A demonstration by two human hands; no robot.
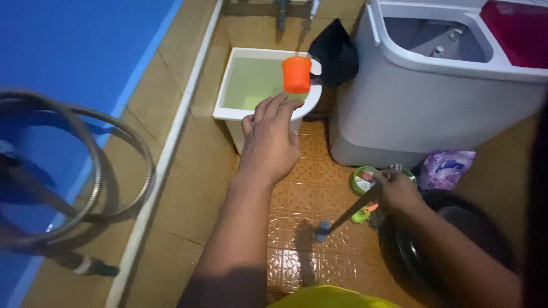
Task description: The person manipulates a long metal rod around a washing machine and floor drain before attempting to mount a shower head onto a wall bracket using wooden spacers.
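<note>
Grip: my right hand (395,191) closes round a dark long-handled brush (348,215), tip near floor | left hand (269,140) loosely spread, holding nothing, fingertips just below orange cup (297,74) on white water tub (228,108) | Hidden: brush head blurred; contact with cup unclear; black basin (445,251) cut off.

An orange patterned tile floor (302,194) is carrying a white water-filled tub (228,111), a grey washing machine (422,108), a purple packet (448,169), a small green container (361,179) and a black basin (451,245) beside it
</note>
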